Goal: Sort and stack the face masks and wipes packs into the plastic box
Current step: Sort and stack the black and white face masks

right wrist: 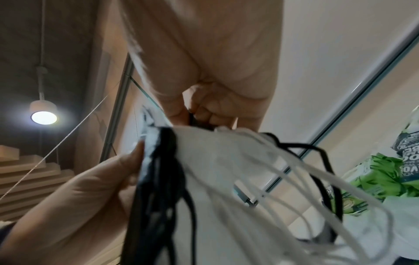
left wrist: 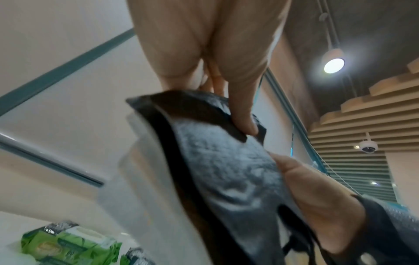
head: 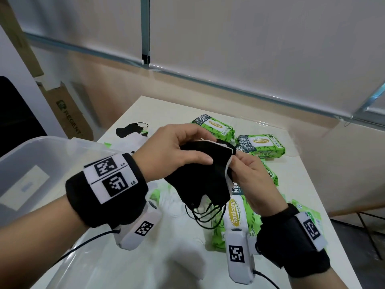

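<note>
Both hands hold a bunch of face masks (head: pixel 198 174) above the table, black ones outside and white ones between. My left hand (head: pixel 179 147) grips the top of the bunch from above, thumb on the black cloth (left wrist: pixel 226 161). My right hand (head: pixel 248 176) pinches its right edge, with white ear loops (right wrist: pixel 294 179) hanging past it. Several green wipes packs (head: pixel 260 144) lie on the table behind and below the hands. One more black mask (head: pixel 127 130) lies at the table's far left. The clear plastic box (head: pixel 31 174) stands at the left.
White masks (head: pixel 183 253) lie on the table (head: pixel 291 180) under my wrists. A brown cardboard box (head: pixel 68 117) leans against the wall at the far left. The table's right edge runs close past the wipes packs.
</note>
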Demonstrator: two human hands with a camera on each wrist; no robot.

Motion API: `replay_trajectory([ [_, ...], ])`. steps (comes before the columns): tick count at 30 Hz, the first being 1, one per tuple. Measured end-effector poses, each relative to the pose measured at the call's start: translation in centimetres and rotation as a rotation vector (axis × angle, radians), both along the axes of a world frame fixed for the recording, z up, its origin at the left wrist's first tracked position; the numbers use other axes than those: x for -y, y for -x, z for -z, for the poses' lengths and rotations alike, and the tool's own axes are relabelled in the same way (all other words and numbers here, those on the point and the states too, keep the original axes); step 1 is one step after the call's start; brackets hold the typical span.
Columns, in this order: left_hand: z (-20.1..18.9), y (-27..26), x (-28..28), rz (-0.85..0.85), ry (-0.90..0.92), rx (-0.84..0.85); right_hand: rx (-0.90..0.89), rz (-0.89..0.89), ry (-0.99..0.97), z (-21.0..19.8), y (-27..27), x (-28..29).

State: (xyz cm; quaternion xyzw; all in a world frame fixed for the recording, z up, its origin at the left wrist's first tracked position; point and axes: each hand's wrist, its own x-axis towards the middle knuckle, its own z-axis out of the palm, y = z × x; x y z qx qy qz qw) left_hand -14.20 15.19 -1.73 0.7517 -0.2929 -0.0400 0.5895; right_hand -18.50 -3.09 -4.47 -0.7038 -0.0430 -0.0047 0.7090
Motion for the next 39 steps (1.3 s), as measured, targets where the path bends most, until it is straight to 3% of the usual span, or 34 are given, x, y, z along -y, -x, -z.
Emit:
replay_trajectory([
  [9,1.4,-0.5,0.2,-0.140,-0.199,0.115,-0.033,-0.061,0.031,-0.1,0.5,0.0],
  [15,1.7,-0.6,-0.1,-0.184,-0.182,0.094,-0.022,-0.070,0.076,0.0,0.4,0.2],
  [20,1.5,-0.5,-0.1,-0.198,-0.116,0.020,0.026,0.075,0.072,0.2,0.0,0.8],
  [25,0.9,-2.1,-1.2,-0.365,-0.038,-0.068,0.111,0.306,0.218,0.0,-0.6,3.1],
  [28,1.2,-3.1,-1.9,-0.467,-0.167,0.027,0.118,0.295,0.288,-0.5,-0.4,4.0],
  [34,1.4,-2.3,-0.9,-0.286,-0.330,0.101,0.094,0.122,0.184,-1.7,0.0,2.3],
  [39,2.0,-0.9,0.7,-0.011,-0.167,-0.099,0.078,0.130,0.173,-0.8,-0.9,0.2],
])
